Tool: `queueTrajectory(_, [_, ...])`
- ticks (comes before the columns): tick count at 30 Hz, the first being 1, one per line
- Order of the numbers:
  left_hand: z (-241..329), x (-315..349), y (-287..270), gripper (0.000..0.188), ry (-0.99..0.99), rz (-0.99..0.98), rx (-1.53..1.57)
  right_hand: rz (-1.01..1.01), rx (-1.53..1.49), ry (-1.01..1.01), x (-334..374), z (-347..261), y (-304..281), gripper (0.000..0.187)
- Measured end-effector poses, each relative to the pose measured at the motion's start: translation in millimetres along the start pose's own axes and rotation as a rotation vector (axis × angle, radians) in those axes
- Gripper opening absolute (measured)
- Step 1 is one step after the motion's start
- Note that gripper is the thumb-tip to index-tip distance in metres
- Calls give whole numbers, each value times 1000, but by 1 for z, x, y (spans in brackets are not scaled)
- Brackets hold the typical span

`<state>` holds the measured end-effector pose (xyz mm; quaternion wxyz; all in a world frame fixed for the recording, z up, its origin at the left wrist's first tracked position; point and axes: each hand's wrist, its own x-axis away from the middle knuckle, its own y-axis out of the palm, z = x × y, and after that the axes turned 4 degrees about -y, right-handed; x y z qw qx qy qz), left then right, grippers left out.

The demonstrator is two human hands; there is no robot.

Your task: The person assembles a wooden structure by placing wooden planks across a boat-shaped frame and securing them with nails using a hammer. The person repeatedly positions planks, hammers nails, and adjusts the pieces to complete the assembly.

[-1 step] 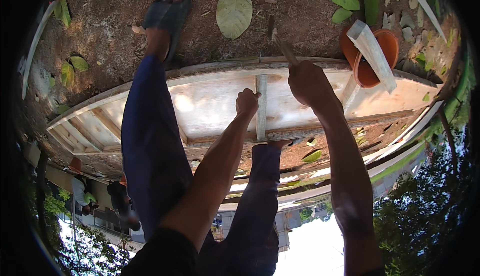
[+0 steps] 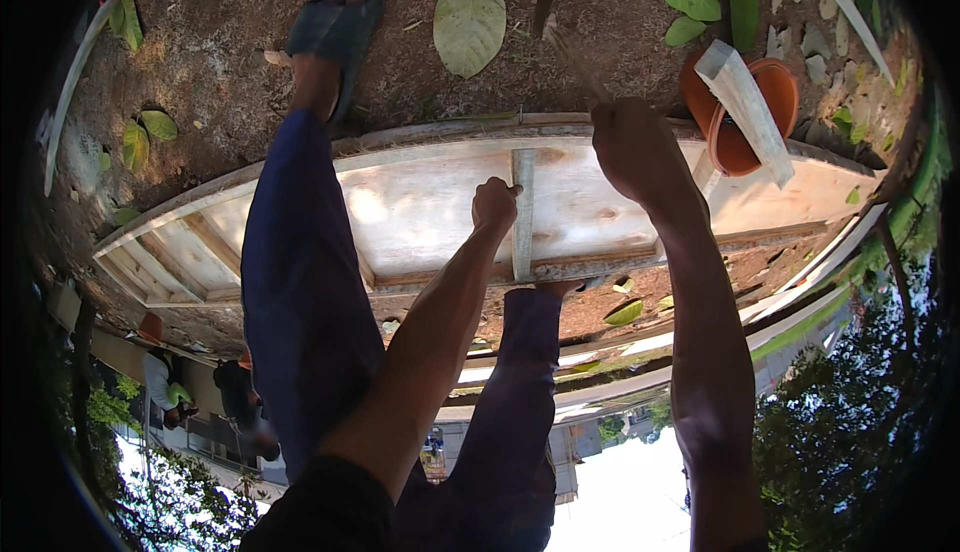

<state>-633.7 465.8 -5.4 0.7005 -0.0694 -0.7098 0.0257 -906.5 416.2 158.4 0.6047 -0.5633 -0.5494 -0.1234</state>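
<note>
My right hand (image 2: 628, 152) is wrapped round the wooden handle of a hammer (image 2: 578, 60). The hammer's dark head points away from me, over the soil past the panel's far edge. Below it lies a long wooden panel (image 2: 430, 212), a pale sheet framed with battens. My left hand (image 2: 495, 204) is closed beside the panel's middle crosspiece (image 2: 522, 222), its thumb against the wood. Whatever lies inside those fingers is hidden. My sandalled left foot (image 2: 338, 27) stands on the ground beyond the panel.
At the panel's far right, a short timber offcut (image 2: 742, 107) leans across an orange, hollow, rounded thing (image 2: 775, 92). Large leaves (image 2: 470, 27) lie on the brown soil. A pale curved strip (image 2: 848, 17) edges the upper right. People (image 2: 165, 384) are at the lower left.
My right hand has shifted slightly to the right, and the hammer's head has moved a little farther from me. My left hand and the panel stay where they were.
</note>
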Motion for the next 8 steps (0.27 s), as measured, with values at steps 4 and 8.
queueTrajectory(4, [8,5,-7,42,-1,-22,-23,626,-420,-191,-26,-16,-134,34])
queueTrajectory(8, [17,-5,-9,42,4,3,-11,870,-630,29,-28,-29,-119,28])
